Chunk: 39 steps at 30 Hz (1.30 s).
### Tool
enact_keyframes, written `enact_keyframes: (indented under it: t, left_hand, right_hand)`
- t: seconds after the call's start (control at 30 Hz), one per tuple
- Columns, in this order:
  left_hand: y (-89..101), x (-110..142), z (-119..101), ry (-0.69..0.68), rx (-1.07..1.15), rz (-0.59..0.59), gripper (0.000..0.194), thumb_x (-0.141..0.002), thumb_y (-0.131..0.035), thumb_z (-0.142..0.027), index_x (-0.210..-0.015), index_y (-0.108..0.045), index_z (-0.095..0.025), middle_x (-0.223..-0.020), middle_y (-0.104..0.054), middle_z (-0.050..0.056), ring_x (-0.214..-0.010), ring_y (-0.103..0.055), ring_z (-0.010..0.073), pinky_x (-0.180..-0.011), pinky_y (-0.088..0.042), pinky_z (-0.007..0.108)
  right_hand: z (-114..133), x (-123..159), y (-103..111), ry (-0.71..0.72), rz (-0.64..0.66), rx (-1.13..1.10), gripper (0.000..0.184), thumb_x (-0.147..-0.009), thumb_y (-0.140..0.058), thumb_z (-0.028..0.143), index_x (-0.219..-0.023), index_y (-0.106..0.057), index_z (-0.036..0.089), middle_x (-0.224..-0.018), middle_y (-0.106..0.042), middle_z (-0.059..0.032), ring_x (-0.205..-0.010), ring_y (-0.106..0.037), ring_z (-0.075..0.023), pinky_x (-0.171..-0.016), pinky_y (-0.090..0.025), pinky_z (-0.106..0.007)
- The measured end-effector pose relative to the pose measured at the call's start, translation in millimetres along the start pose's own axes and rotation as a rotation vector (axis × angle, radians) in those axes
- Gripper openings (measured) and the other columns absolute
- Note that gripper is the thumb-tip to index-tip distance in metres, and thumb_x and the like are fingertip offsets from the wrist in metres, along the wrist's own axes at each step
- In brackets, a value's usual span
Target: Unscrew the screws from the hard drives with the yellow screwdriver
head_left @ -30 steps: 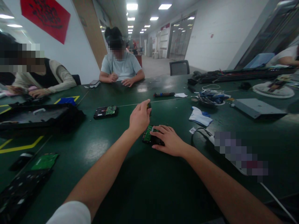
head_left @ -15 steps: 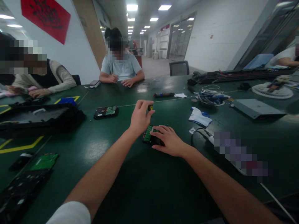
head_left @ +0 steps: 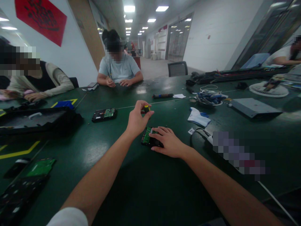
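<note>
Nearby lies cloth (head_left: 198, 118); left hand (head_left: 136, 119) pinches small piece (head_left: 147, 109), right hand (head_left: 170, 142) splays over drive (head_left: 146, 135).

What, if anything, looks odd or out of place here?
A crumpled white and blue cloth lies beyond the right hand, looking dropped rather than folded. Nothing seems spilled; the partly covered circuit board shows no obvious damage.

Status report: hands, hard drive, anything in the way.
Left hand raised, pinching small black-and-yellow piece. Right hand on hard drive, covering part of it. White glove off right, apart from drive.
</note>
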<state>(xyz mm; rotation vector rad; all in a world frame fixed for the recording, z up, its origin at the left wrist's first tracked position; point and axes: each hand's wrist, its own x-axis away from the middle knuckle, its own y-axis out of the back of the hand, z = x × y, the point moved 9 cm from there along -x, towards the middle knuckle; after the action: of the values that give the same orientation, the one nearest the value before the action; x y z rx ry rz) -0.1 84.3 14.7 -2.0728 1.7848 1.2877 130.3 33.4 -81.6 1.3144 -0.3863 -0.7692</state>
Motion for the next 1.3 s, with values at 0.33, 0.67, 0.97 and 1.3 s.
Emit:
enact_keyframes:
  t: [0.33, 0.67, 0.97, 1.3]
  left_hand:
    - [-3.7, 11, -26, -0.27, -0.418, -0.037, 0.031, -0.102, -0.053, -0.016, -0.131, -0.062, -0.018, -0.131, -0.068, 0.015, -0.124, -0.064, 0.026, -0.107, -0.052, 0.044]
    - [0.7, 5, -3, -0.047, -0.134, -0.058, 0.036, -0.09, -0.078, -0.027, -0.119, -0.056, -0.023, -0.112, -0.074, 0.007, -0.095, -0.072, 0.0208, -0.087, -0.059, 0.038]
    - [-4.8, 9, -12, -0.117, -0.419, 0.004, 0.035, -0.102, -0.057, -0.022, -0.136, -0.056, -0.021, -0.129, -0.071, 0.015, -0.118, -0.068, 0.0269, -0.103, -0.053, 0.045]
    - [2.7, 4, -5, -0.037, -0.294, -0.035, 0.032, -0.094, -0.071, -0.028, -0.121, -0.056, -0.023, -0.115, -0.072, 0.01, -0.101, -0.071, 0.0236, -0.09, -0.058, 0.04]
  right_hand:
    - [-1, 0, -1, -0.002, -0.002, -0.017, 0.065, -0.095, -0.069, 0.056, -0.151, -0.057, 0.026, -0.162, -0.047, -0.0125, -0.149, -0.039, -0.0409, -0.12, -0.032, -0.062]
    - [-1, 0, -1, -0.017, 0.027, -0.021, 0.066, -0.095, -0.067, 0.057, -0.152, -0.056, 0.026, -0.164, -0.045, -0.0127, -0.15, -0.037, -0.042, -0.121, -0.03, -0.064]
    - [0, 1, 1, -0.011, 0.019, -0.014, 0.065, -0.096, -0.066, 0.057, -0.152, -0.055, 0.026, -0.164, -0.045, -0.0126, -0.15, -0.037, -0.0424, -0.12, -0.031, -0.064]
    - [0, 0, 0, -0.008, 0.011, -0.009, 0.065, -0.095, -0.069, 0.055, -0.151, -0.057, 0.026, -0.162, -0.047, -0.012, -0.149, -0.039, -0.0419, -0.12, -0.032, -0.062]
